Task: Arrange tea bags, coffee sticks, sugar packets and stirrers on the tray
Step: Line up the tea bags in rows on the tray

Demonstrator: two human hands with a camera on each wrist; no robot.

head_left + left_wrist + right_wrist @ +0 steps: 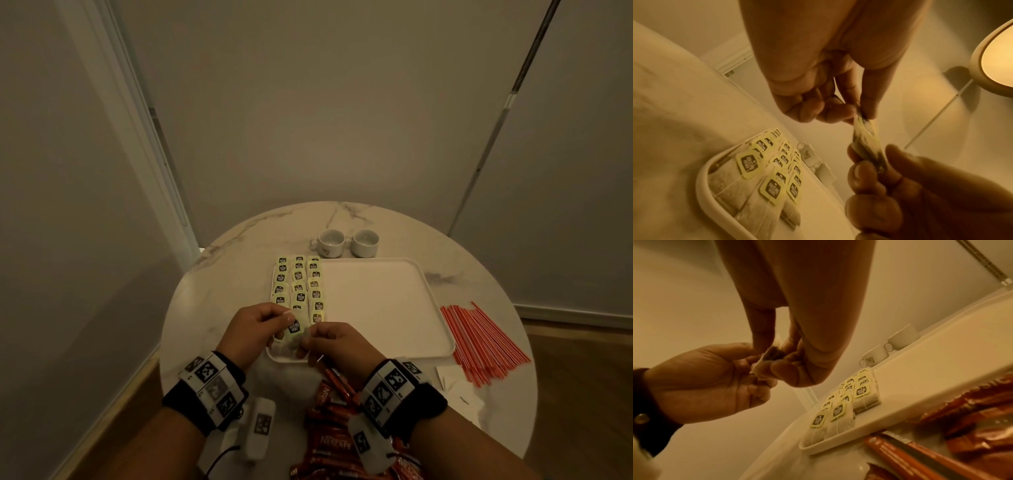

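Note:
Both hands hold one tea bag above the near left corner of the white tray. My left hand pinches its upper end, and my right hand pinches its lower end. From the left wrist view the tea bag hangs edge-on between the fingers of the left hand and the right hand. The right wrist view has the same tea bag pinched from both sides. Three columns of tea bags with yellow tags fill the tray's left side. Red coffee sticks lie heaped at the table's near edge.
Two white cups stand behind the tray. Red-and-white stirrers lie in a bundle right of the tray, with white packets in front of them. The round marble table stands against a wall.

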